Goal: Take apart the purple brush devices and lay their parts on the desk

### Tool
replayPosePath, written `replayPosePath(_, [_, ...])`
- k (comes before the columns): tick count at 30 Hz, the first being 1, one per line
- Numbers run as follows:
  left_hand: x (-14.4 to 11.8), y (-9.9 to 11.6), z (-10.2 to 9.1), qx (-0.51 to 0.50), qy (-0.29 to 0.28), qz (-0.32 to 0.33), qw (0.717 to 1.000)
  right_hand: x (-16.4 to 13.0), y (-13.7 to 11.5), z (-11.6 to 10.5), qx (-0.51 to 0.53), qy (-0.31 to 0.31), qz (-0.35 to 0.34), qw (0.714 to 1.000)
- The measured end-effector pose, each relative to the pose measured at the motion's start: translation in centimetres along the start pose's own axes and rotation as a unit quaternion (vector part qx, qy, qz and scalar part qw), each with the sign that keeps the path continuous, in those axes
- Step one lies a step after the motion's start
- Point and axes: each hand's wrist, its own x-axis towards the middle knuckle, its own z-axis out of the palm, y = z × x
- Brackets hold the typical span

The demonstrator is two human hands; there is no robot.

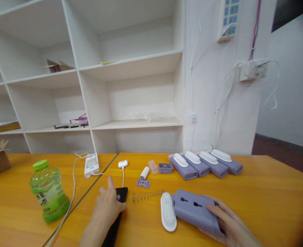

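Note:
My left hand point(106, 202) rests over a flat black device point(122, 194), possibly a phone. Its thumb and fingers are spread, and whether it touches the device I cannot tell. My right hand point(225, 219) is closed around a purple plastic housing point(195, 207) that has two dark slots in its upper face. Beside the housing's left end lies a white oval slotted piece point(168, 212). A metal coil spring point(148, 196) stretches between my hands on the table. Behind the spring are a flat purple plate point(143, 183), a white cylinder point(145, 172), a pinkish translucent piece point(153, 167) and a small purple frame point(165, 168).
Several purple housings with white oval tops point(210, 164) stand in a row at the back right. A green bottle point(48, 192) and a power strip point(91, 165) are on the left. A white earbud case point(123, 164) trails a cable. White shelves point(138, 125) rise behind the wooden table.

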Motion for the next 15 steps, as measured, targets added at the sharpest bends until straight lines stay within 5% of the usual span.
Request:
replayPosePath(5, [-0.1,0.2,-0.4,-0.011,0.014,-0.03,0.999,-0.2,0.0,0.2,0.0,0.003,-0.003,1.0])
replayPosePath(8, [-1.2,1.9,-1.3,0.001,0.087,-0.027,0.996,-0.3,-0.8,-0.2,-0.018,-0.012,0.003,1.0])
replayPosePath(11, [-3.8,5.2,-0.9,-0.033,0.205,0.122,0.971,-0.5,-1.9,-1.1,-0.116,-0.036,-0.041,0.992])
replayPosePath(15, [-8.8,10.4,4.4,-0.08,0.201,0.353,0.91,-0.6,-2.4,-2.3,-0.26,-0.001,-0.195,0.946])
